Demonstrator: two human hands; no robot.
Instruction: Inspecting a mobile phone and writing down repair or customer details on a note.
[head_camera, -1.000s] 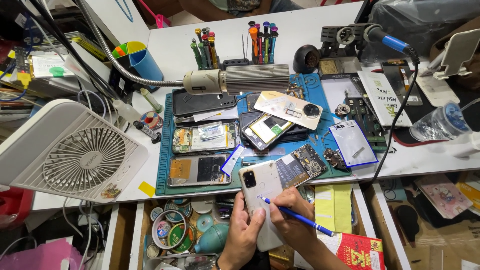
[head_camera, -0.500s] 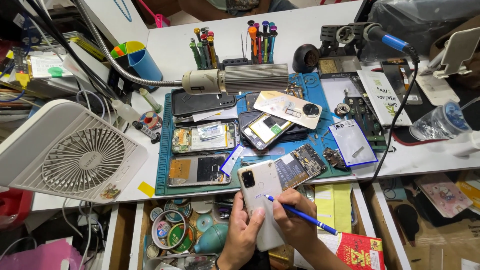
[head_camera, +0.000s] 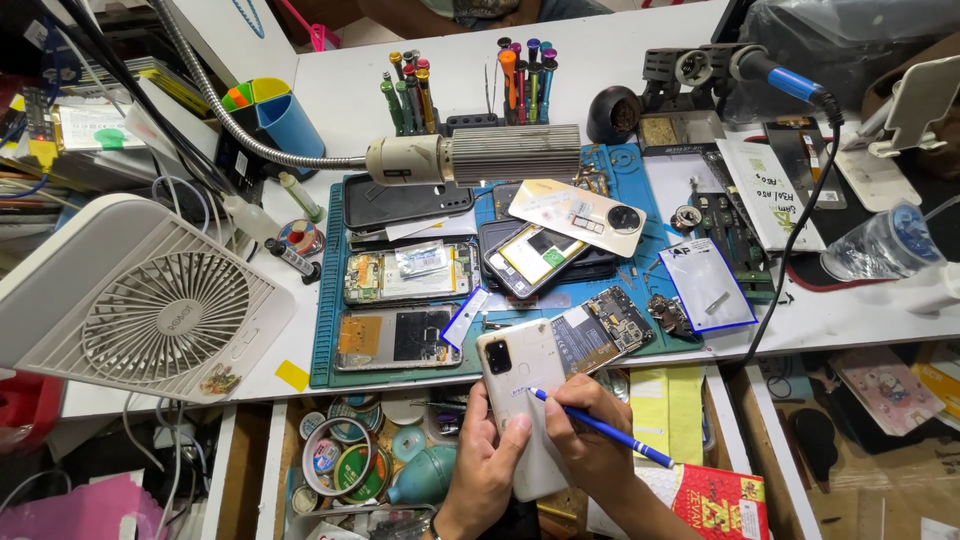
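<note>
The left hand (head_camera: 487, 462) holds a white phone back cover (head_camera: 525, 395) from below and from its left edge, with the fingers closed around it. The cover is tilted a little, its camera cutout at the upper left corner, and it hangs over the open drawer (head_camera: 262, 455) just in front of the tabletop (head_camera: 340, 110) edge. The right hand (head_camera: 590, 445) is closed around a blue pen (head_camera: 600, 428), and the pen tip touches the cover near its middle. The two hands are close together, touching each other beside the cover.

Just behind the cover, on the blue work mat (head_camera: 325, 345), lies an opened phone (head_camera: 398, 337) with its inside showing, and a second opened phone (head_camera: 408, 273) lies behind that one. To the right of the cover there is a bare circuit board with battery (head_camera: 600, 333), touching or almost touching the cover's top edge. A gold-coloured back cover (head_camera: 578, 215) rests tilted on a pile of other phones. A lamp on a flexible neck (head_camera: 470, 157) hangs over the mat. At the left stands a white desk fan (head_camera: 140, 300). Screwdrivers (head_camera: 520, 75) stand in holders at the back of the tabletop. In the drawer I can see rolls of tape (head_camera: 345, 465) and a teal rubber blower (head_camera: 420, 475).
</note>
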